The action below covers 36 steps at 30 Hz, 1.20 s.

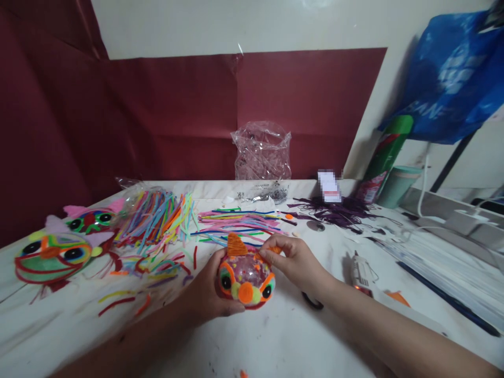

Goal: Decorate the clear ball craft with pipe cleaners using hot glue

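A clear round craft ball decorated as an animal face [250,273] is held low over the table's middle. It has black eyes, an orange nose, yellow cheeks and a ridged orange ear [236,245] standing on top. My left hand [208,294] wraps around its left side, with the thumb under the front. My right hand [289,257] pinches a second orange ear [274,250] against the ball's upper right; the fingers partly hide it. Two similar animal faces lie at the left: a green-and-yellow one [55,252] in front, a pink-eared one [92,218] behind.
Pipe cleaners lie in a bagged bundle [149,218], a loose row [240,220] and cut scraps [157,268]. To the right are a glue gun [361,275], purple strings [334,210], a black pen-like stick [447,298], a spray can [388,157], a cup [399,185] and cables.
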Available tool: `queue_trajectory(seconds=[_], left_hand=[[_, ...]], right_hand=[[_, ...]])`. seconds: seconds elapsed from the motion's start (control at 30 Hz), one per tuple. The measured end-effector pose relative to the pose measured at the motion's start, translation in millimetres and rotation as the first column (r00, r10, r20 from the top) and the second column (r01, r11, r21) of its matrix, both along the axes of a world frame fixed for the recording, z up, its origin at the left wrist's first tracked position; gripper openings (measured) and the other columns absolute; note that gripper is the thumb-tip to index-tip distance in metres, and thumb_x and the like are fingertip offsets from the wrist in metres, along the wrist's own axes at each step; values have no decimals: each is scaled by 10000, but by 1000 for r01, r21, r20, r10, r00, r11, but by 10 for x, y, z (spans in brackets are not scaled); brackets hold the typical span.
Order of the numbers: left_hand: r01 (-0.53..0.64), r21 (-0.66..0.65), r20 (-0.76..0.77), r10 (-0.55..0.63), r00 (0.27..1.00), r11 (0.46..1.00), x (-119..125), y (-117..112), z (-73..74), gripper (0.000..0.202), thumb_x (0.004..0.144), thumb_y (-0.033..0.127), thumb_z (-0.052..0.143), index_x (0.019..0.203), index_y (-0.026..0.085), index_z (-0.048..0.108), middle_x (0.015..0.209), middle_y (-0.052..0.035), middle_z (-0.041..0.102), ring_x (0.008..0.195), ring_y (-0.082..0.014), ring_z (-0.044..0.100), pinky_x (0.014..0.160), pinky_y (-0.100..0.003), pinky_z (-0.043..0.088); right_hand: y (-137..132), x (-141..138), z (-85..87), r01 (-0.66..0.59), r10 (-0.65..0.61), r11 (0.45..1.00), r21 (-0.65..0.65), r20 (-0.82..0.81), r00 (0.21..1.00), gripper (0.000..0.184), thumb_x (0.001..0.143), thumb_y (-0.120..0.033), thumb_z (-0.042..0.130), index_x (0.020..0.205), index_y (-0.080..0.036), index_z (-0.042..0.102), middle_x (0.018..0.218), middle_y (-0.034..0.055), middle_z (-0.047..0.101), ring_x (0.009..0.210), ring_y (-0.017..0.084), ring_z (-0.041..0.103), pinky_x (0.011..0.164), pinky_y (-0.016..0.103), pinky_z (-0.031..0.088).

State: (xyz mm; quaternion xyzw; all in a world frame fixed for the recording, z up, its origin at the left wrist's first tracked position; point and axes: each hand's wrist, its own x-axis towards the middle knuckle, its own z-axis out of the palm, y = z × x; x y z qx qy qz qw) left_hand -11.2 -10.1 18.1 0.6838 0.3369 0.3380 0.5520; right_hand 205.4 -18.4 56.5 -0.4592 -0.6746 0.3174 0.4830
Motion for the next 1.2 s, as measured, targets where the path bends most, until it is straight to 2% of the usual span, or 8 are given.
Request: queue_trajectory(seconds=[0.13,0.3,0.43,0.5,0.57,0.7,1.1,1.2], left_hand=[[-18,21,-11,18,1000,1000,6,4,-10,846,534,254,838,1241,233,375,1171,-86,597,1025,-276,606,826,-359,501],[-4,12,17,3,1000,1000,-16,58,-45,858,538,242,836,1258,235,369,1209,-93,597,1074,-283,592,861,-357,487],[-77,-65,21,78,997,995,-49,146,-45,765,526,242,826,1183,238,434,1045,-26,658,966,-239,627,803,-331,498],[-103,-114,51,110,993,988,-61,189,-36,700,530,248,816,1138,245,470,978,2,665,950,-224,630,798,-324,499],[-105,-148,86,119,989,983,-67,221,-29,679,529,267,816,1121,248,484,967,3,665,944,-220,632,808,-330,496],[-83,-144,128,102,986,986,-68,237,-26,685,529,342,822,1119,232,493,1028,-29,662,958,-232,627,834,-353,487],[-106,-99,194,123,973,989,-36,234,-112,865,483,416,857,1218,225,443,1167,-74,626,1079,-266,595,936,-389,461],[-75,-80,220,91,971,994,-30,228,-92,804,555,392,822,1236,227,429,1225,-77,601,1131,-267,570,980,-399,436]], right_hand=[[-15,-8,16,-13,12,999,-38,-40,999,222,734,-407,662,671,-194,652,683,28,655,669,188,602,630,306,476],[93,105,8,22,-28,999,-27,-280,960,419,815,-553,555,1021,-201,653,903,53,677,846,200,612,778,333,478],[216,198,-51,46,-127,967,-251,-315,940,384,797,-512,588,983,-186,668,929,76,678,866,212,620,695,315,482],[222,202,-65,-66,-42,913,-401,-256,966,329,723,-408,688,959,-180,673,921,66,692,865,209,630,687,306,480],[190,177,-62,-256,162,851,-459,-235,959,336,663,-345,739,945,-172,679,909,52,704,875,204,633,746,322,480],[109,101,-44,-433,385,814,-387,-198,901,374,647,-336,759,973,-168,684,949,48,706,944,216,620,896,369,444],[129,53,-178,-371,345,877,-305,-138,929,547,635,-428,783,1107,-188,648,1086,81,684,995,256,606,916,415,452],[156,57,-245,-344,325,895,-284,-113,939,557,654,-434,773,1135,-191,636,1087,84,679,975,252,603,912,420,453]])
